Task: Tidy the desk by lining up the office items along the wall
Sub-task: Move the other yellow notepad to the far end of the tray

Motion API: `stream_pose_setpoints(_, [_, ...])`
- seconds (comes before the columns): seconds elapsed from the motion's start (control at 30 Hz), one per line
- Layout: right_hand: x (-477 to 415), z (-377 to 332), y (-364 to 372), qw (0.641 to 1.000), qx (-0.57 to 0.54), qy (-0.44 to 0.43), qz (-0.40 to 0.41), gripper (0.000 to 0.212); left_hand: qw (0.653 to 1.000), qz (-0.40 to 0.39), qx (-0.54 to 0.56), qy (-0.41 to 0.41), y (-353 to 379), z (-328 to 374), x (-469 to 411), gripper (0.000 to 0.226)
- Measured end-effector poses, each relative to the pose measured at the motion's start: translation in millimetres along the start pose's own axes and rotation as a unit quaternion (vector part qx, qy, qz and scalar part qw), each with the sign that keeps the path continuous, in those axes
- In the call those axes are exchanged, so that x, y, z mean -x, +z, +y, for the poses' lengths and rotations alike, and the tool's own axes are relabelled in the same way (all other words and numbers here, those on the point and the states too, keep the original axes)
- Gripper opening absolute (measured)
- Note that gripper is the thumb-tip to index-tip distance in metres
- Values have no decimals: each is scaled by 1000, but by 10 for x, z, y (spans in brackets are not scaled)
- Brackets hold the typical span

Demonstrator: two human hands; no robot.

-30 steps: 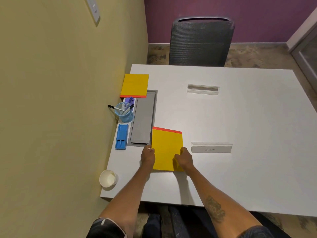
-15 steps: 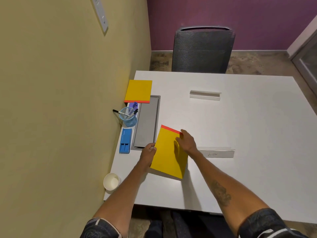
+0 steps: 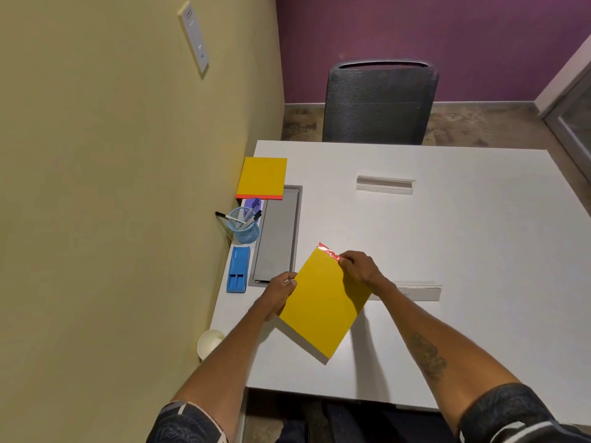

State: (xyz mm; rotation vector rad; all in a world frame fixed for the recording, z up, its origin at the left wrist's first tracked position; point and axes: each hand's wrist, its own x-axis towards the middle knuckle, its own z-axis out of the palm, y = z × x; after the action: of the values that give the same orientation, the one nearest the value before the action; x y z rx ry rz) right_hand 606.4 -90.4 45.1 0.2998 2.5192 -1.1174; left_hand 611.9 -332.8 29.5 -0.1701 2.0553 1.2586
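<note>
A yellow notepad with a red top strip is lifted and tilted above the white desk. My left hand grips its left edge and my right hand grips its top right corner. Along the yellow wall lie a second yellow notepad, a blue mesh pen cup with markers and a blue stapler-like item. A white paper cup stands at the desk's near left corner.
A grey cable tray lid is set into the desk beside the wall items. Two clear name-plate holders lie on the desk, one far and one near my right arm. A grey mesh chair stands behind the desk.
The notepad came off the desk and rotated clockwise, its red strip now pointing up and right. My right hand moved from its lower edge to its top corner. The view tilted up.
</note>
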Motion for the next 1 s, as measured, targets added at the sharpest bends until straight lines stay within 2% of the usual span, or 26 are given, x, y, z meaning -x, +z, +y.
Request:
stream_pose_setpoints(0.2, [25,68,-20,998,-56,28,13,22,999,16,-31,32,-3,137,-22,29])
stream_pose_setpoints(0.4, [31,102,-104,982,-149,79,82,27,985,138,-71,73,-43,257,-129,32])
stream_pose_setpoints(0.47, [3,120,-130,964,-202,123,123,25,976,200,-54,61,-38,267,-157,43])
stream_pose_setpoints(0.53, [-10,115,-163,941,-253,158,161,19,972,228,-28,46,-1,277,-165,52])
stream_pose_setpoints(0.63, [-20,101,-193,908,-314,195,198,19,973,228,-10,31,98,295,-161,62])
stream_pose_setpoints(0.77, [-54,46,-145,843,-433,232,219,18,973,219,62,-26,265,342,-208,72])
stream_pose_setpoints(0.83, [-55,-11,-107,809,-497,231,211,15,974,212,70,-46,341,375,-247,69])
stream_pose_setpoints(0.9, [-57,-65,-68,788,-536,226,202,16,973,207,90,-39,390,412,-308,56])
stream_pose_setpoints(1.0, [-38,-138,4,772,-567,221,185,23,958,174,227,-36,398,506,-401,41])
